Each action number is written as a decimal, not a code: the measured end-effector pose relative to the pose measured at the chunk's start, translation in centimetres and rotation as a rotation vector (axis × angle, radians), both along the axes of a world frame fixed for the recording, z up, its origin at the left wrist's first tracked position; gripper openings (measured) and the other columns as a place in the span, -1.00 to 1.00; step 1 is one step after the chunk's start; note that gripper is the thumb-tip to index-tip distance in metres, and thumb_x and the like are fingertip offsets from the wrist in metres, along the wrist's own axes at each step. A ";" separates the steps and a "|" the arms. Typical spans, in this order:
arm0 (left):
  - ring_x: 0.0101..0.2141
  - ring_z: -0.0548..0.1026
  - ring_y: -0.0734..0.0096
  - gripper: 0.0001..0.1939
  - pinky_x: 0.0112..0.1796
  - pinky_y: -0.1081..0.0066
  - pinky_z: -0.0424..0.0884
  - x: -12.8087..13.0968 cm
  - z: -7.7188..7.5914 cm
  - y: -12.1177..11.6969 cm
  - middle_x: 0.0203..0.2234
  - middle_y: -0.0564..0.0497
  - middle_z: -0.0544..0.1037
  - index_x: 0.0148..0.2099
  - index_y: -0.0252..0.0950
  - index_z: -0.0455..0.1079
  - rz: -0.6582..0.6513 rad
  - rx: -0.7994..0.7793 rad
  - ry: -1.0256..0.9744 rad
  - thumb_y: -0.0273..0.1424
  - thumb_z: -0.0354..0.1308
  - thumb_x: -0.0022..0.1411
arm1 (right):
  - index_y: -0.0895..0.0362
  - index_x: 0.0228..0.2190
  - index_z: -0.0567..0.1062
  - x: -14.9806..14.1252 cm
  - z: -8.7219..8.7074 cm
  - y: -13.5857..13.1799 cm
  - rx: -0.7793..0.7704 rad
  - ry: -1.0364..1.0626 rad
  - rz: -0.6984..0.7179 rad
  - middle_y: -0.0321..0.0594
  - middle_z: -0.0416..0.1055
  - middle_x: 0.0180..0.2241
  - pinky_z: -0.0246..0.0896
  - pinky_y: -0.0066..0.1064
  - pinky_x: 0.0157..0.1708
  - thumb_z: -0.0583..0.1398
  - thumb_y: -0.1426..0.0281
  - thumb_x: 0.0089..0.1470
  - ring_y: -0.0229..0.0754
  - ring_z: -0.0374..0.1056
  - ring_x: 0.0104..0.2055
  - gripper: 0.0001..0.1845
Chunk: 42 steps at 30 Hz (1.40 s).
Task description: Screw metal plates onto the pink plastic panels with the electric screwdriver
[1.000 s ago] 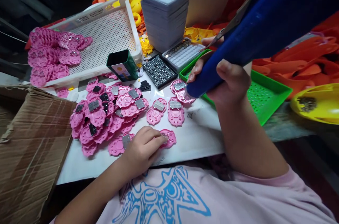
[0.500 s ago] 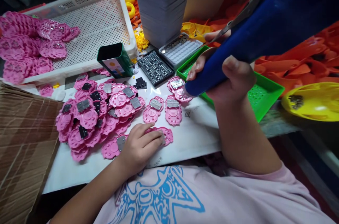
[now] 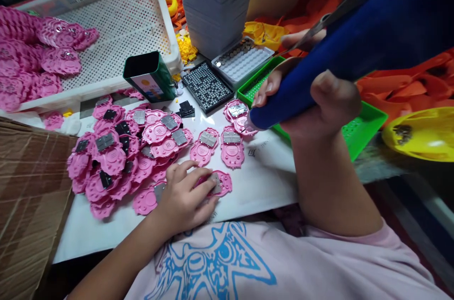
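My right hand (image 3: 328, 108) is closed around a long blue tube-shaped tool (image 3: 301, 87) with a metal lever along its upper side. Its pale tip touches or hovers just over a pink plastic part (image 3: 241, 126) with a silver plate; I cannot tell which. My left hand (image 3: 187, 196) lies palm down with fingers spread, fingertips resting on another pink part (image 3: 224, 182) that they partly cover. Two more pink parts with silver plates, one tilted (image 3: 203, 151) and one straight (image 3: 232, 153), lie between the hands. A heap of pink parts (image 3: 109, 160) spreads to the left.
Behind the heap stand a dark green tin (image 3: 159, 80) and a white crate (image 3: 117, 21) holding stacked pink parts. A black tray of small metal pieces (image 3: 207, 84), a tall stack of grey trays (image 3: 216, 6) and a green tray (image 3: 369, 129) line the back. A cardboard box (image 3: 31, 196) borders the left.
My left hand's fingers have spread and shifted slightly, uncovering more of the plate on the pink part beneath. The blue tool's tip stays at the same part. The view has shifted a little.
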<state>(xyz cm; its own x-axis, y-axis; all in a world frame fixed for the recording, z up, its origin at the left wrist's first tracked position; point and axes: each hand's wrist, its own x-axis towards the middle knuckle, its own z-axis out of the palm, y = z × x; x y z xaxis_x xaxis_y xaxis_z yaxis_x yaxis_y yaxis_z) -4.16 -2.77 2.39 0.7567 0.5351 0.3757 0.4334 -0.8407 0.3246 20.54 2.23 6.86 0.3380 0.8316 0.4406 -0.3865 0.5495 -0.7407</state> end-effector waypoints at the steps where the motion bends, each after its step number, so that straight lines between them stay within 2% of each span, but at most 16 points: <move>1: -0.14 0.41 0.07 -0.86 -0.15 0.10 0.21 0.0 -0.1 0.0 -0.25 -0.07 0.61 -0.20 -0.27 0.47 -0.004 -0.008 0.004 -0.38 0.24 0.16 | 0.04 -0.36 0.52 -0.1 0.1 -0.1 -0.004 0.004 -0.010 -0.44 0.48 -0.36 0.29 -0.45 -0.67 0.43 0.23 -0.32 -0.37 0.33 -0.60 -0.61; 4: -0.12 0.40 0.11 -0.88 -0.12 0.12 0.20 0.1 -0.3 0.1 -0.24 -0.03 0.61 -0.19 -0.25 0.47 -0.013 -0.053 -0.001 -0.44 0.25 0.17 | -0.03 -0.42 0.56 -0.3 0.5 -0.2 -0.036 -0.004 -0.041 -0.47 0.48 -0.27 0.28 -0.41 -0.68 0.45 0.23 -0.35 -0.37 0.31 -0.57 -0.66; 9: -0.09 0.38 0.14 -0.89 -0.11 0.14 0.21 0.3 -0.2 0.2 -0.23 -0.02 0.60 -0.18 -0.25 0.46 -0.008 -0.146 -0.022 -0.46 0.21 0.21 | -0.05 -0.46 0.57 -0.4 0.5 0.0 -0.048 -0.029 -0.063 -0.49 0.46 -0.29 0.28 -0.39 -0.69 0.45 0.19 -0.38 -0.36 0.28 -0.57 -0.68; 15: -0.06 0.36 0.06 -0.84 -0.09 0.07 0.16 0.4 -0.2 0.6 -0.20 -0.02 0.62 -0.15 -0.25 0.48 -0.031 -0.071 -0.008 -0.47 0.21 0.18 | -0.02 -0.40 0.51 -0.5 0.3 -0.1 -0.033 -0.099 -0.111 -0.36 0.41 -0.21 0.24 -0.34 -0.68 0.39 0.18 -0.27 -0.32 0.26 -0.57 -0.68; 19: -0.09 0.37 0.10 -0.85 -0.11 0.11 0.17 0.3 -0.2 0.8 -0.21 -0.01 0.62 -0.15 -0.25 0.47 -0.064 -0.091 -0.005 -0.49 0.21 0.19 | -0.08 -0.42 0.46 -0.8 0.8 -0.2 -0.117 -0.136 -0.163 -0.40 0.42 -0.18 0.23 -0.30 -0.68 0.36 0.13 -0.31 -0.27 0.22 -0.58 -0.66; 21: -0.08 0.37 0.11 -0.84 -0.11 0.12 0.18 0.3 -0.2 0.8 -0.21 -0.01 0.62 -0.14 -0.26 0.46 -0.070 -0.123 0.003 -0.49 0.21 0.19 | -0.08 -0.45 0.48 -0.8 1.0 -0.2 -0.148 -0.130 -0.170 -0.39 0.45 -0.24 0.21 -0.29 -0.70 0.38 0.09 -0.37 -0.27 0.19 -0.60 -0.63; 23: -0.07 0.37 0.12 -0.84 -0.11 0.12 0.18 0.3 -0.2 0.9 -0.21 -0.02 0.62 -0.14 -0.27 0.45 -0.077 -0.152 0.004 -0.48 0.22 0.19 | -0.04 -0.46 0.52 -0.8 1.1 -0.2 -0.149 -0.123 -0.157 -0.34 0.45 -0.38 0.20 -0.30 -0.72 0.40 0.07 -0.40 -0.26 0.19 -0.61 -0.61; 25: -0.06 0.38 0.12 -0.85 -0.10 0.12 0.18 0.4 -0.2 0.9 -0.21 -0.01 0.62 -0.14 -0.27 0.45 -0.086 -0.172 0.000 -0.48 0.22 0.19 | -0.01 -0.44 0.55 -0.8 1.2 -0.1 -0.138 -0.136 -0.147 -0.35 0.38 -0.54 0.20 -0.32 -0.71 0.40 0.07 -0.38 -0.26 0.20 -0.62 -0.61; 28: -0.05 0.37 0.10 -0.84 -0.09 0.11 0.18 0.4 -0.3 0.9 -0.21 -0.01 0.62 -0.15 -0.28 0.44 -0.093 -0.177 -0.006 -0.48 0.24 0.19 | 0.00 -0.44 0.54 -1.0 1.4 0.1 -0.152 -0.168 -0.183 -0.39 0.30 -0.67 0.20 -0.34 -0.69 0.36 0.01 -0.32 -0.26 0.19 -0.65 -0.59; 32: -0.06 0.38 0.11 -0.86 -0.10 0.11 0.19 0.5 -0.4 0.9 -0.22 -0.01 0.62 -0.16 -0.27 0.44 -0.094 -0.174 -0.008 -0.46 0.24 0.20 | -0.01 -0.45 0.48 -1.2 1.8 0.1 -0.161 -0.229 -0.199 -0.38 0.26 -0.69 0.15 -0.30 -0.67 0.32 -0.10 -0.32 -0.23 0.16 -0.66 -0.51; 38: -0.15 0.42 0.21 -0.88 -0.15 0.16 0.26 0.5 -0.4 1.0 -0.21 -0.06 0.60 -0.15 -0.29 0.44 -0.126 -0.218 -0.017 -0.47 0.21 0.22 | -0.06 -0.41 0.47 -0.5 1.9 -0.1 -0.177 -0.307 -0.114 -0.38 0.29 -0.66 0.21 -0.29 -0.65 0.30 -0.20 -0.36 -0.22 0.21 -0.64 -0.43; 42: -0.17 0.43 0.26 -0.89 -0.16 0.19 0.31 0.6 -0.5 1.1 -0.21 -0.08 0.58 -0.16 -0.30 0.43 -0.133 -0.241 -0.031 -0.49 0.19 0.24 | -0.07 -0.48 0.46 -1.1 2.5 -0.2 -0.210 -0.282 -0.183 -0.39 0.23 -0.66 0.20 -0.32 -0.69 0.34 -0.16 -0.38 -0.27 0.15 -0.65 -0.49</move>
<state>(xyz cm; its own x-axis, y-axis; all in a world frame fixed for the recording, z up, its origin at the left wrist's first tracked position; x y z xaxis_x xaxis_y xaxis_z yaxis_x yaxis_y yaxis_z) -3.59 -1.71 1.88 0.8165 0.5085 0.2733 0.3111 -0.7864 0.5337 19.40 2.04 9.34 0.3795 0.8507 0.3637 -0.0613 0.4154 -0.9076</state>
